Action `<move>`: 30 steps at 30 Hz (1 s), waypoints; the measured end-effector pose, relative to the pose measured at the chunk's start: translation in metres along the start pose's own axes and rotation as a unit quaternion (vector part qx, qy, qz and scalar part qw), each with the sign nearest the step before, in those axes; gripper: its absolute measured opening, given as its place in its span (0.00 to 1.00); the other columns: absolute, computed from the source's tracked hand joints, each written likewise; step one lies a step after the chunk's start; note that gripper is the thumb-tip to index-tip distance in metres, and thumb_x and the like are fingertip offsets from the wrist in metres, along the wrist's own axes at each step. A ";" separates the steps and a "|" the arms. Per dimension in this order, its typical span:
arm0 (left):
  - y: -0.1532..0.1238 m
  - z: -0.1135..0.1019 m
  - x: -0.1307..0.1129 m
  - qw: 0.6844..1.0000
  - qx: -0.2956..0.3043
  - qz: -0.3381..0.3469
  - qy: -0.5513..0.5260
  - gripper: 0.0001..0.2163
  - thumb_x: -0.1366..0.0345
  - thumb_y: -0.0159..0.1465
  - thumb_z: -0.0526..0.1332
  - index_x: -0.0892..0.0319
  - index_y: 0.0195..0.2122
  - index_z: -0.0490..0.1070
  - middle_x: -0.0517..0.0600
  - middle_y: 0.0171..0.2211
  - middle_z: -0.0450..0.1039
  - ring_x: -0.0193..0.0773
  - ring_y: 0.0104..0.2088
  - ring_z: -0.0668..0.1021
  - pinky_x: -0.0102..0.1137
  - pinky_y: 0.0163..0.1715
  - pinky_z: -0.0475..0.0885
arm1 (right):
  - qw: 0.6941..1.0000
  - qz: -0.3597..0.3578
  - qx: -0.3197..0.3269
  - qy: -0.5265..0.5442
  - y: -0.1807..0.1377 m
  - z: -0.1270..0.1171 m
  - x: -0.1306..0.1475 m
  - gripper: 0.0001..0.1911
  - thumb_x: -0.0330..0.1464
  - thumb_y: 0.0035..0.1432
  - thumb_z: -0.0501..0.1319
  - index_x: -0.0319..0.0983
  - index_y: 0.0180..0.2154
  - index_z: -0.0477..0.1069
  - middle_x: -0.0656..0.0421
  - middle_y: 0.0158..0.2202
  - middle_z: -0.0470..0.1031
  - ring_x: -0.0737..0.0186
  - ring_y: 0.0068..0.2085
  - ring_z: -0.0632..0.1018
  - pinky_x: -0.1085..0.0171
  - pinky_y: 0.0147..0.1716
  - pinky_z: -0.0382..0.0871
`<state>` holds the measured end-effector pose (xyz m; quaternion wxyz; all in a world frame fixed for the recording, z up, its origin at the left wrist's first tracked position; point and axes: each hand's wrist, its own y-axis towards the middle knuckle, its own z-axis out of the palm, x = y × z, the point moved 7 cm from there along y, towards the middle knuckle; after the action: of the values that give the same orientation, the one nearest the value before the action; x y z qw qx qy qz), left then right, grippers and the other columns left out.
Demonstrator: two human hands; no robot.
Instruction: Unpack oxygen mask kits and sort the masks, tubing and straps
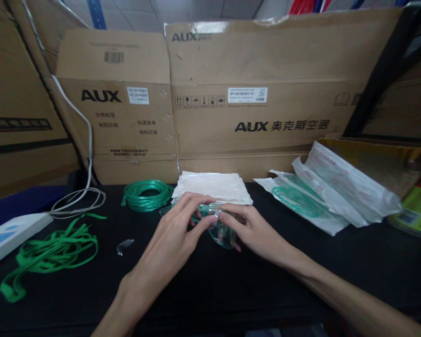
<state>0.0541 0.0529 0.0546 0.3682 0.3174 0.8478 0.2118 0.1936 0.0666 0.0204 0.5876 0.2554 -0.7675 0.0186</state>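
Observation:
Both my hands meet over the black table at the centre, holding a clear green-tinted plastic mask (221,232). My left hand (177,224) curls its fingers over the mask's top left, thumb and forefinger pinching near a small clear piece. My right hand (247,224) grips the mask from the right, fingers closed round its rim. Much of the mask is hidden under my fingers. Just behind my hands lies a flat stack of white empty pouches (214,186).
A coil of green tubing (147,194) lies behind left. Green elastic straps (52,255) and a small clear connector (124,245) lie at left, beside a white box (10,236) and white cable (79,199). Sealed packaged masks (330,194) pile at right. Cardboard boxes (252,93) wall the back.

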 end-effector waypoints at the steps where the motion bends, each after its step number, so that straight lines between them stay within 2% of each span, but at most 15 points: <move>1: 0.000 0.000 -0.002 1.000 0.011 0.024 -0.004 0.10 0.62 0.71 0.59 0.53 0.52 0.72 0.49 0.51 0.75 0.39 0.49 0.77 0.31 0.51 0.70 | 1.000 0.003 0.009 0.006 0.000 0.001 0.000 0.20 0.45 0.67 0.57 0.38 0.48 0.77 0.58 0.34 0.75 0.70 0.23 0.69 0.71 0.16 0.64; 4: -0.001 0.000 -0.004 0.997 0.041 0.066 -0.008 0.09 0.63 0.71 0.58 0.53 0.49 0.75 0.47 0.51 0.77 0.37 0.54 0.75 0.31 0.58 0.66 | 0.999 0.018 0.030 0.038 0.001 0.003 -0.001 0.20 0.47 0.67 0.58 0.38 0.46 0.77 0.58 0.34 0.74 0.68 0.26 0.73 0.72 0.18 0.64; 9: -0.002 -0.002 -0.003 0.995 0.053 0.081 -0.008 0.16 0.60 0.66 0.65 0.50 0.55 0.73 0.45 0.54 0.77 0.36 0.56 0.75 0.30 0.57 0.66 | 0.996 0.045 0.012 0.071 0.001 0.000 0.001 0.21 0.49 0.65 0.59 0.38 0.46 0.71 0.60 0.29 0.75 0.67 0.25 0.75 0.71 0.19 0.63; 15: -0.002 -0.004 0.002 0.997 0.060 0.046 -0.001 0.14 0.59 0.64 0.67 0.50 0.50 0.75 0.44 0.49 0.79 0.36 0.50 0.78 0.29 0.53 0.69 | 0.998 0.027 0.038 0.034 0.002 0.000 0.004 0.21 0.49 0.68 0.56 0.36 0.36 0.71 0.59 0.27 0.75 0.69 0.26 0.73 0.70 0.23 0.62; 17: -0.002 -0.007 0.005 0.999 0.044 0.031 0.005 0.13 0.59 0.63 0.68 0.50 0.49 0.75 0.43 0.47 0.80 0.36 0.49 0.79 0.28 0.51 0.70 | 0.998 0.026 0.036 0.045 0.002 -0.001 0.004 0.20 0.48 0.67 0.57 0.37 0.38 0.70 0.59 0.29 0.75 0.68 0.28 0.74 0.69 0.24 0.63; 20: -0.002 -0.012 0.010 1.000 0.020 0.002 0.018 0.11 0.60 0.64 0.68 0.49 0.47 0.76 0.41 0.46 0.80 0.35 0.47 0.80 0.28 0.51 0.70 | 0.996 0.016 0.034 0.083 0.001 -0.001 0.004 0.17 0.44 0.63 0.64 0.39 0.44 0.67 0.58 0.37 0.76 0.64 0.35 0.77 0.68 0.28 0.67; 23: -0.001 -0.015 0.013 0.999 0.007 -0.023 0.022 0.11 0.59 0.64 0.68 0.48 0.48 0.76 0.40 0.46 0.80 0.36 0.47 0.81 0.28 0.51 0.70 | 0.996 0.001 0.022 0.091 0.001 -0.004 0.006 0.19 0.39 0.58 0.69 0.40 0.46 0.67 0.58 0.43 0.75 0.66 0.35 0.76 0.68 0.29 0.70; 26: 0.000 -0.015 0.015 0.999 0.006 -0.030 0.016 0.12 0.58 0.63 0.68 0.48 0.49 0.76 0.40 0.47 0.81 0.36 0.48 0.81 0.28 0.51 0.71 | 0.997 -0.002 0.014 0.081 0.002 -0.006 0.006 0.16 0.37 0.60 0.68 0.39 0.46 0.68 0.58 0.40 0.75 0.65 0.35 0.77 0.67 0.30 0.71; 30: -0.001 -0.014 0.012 1.000 -0.004 -0.002 0.018 0.13 0.58 0.64 0.67 0.50 0.49 0.76 0.41 0.48 0.81 0.37 0.48 0.81 0.28 0.51 0.72 | 0.997 -0.003 0.011 0.078 0.004 -0.007 0.005 0.15 0.39 0.63 0.65 0.37 0.46 0.70 0.56 0.37 0.77 0.61 0.36 0.80 0.65 0.29 0.71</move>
<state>0.0365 0.0592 0.0570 0.3544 0.3101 0.8543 0.2200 0.1979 0.0703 0.0278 0.6425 0.2625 -0.7185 0.0452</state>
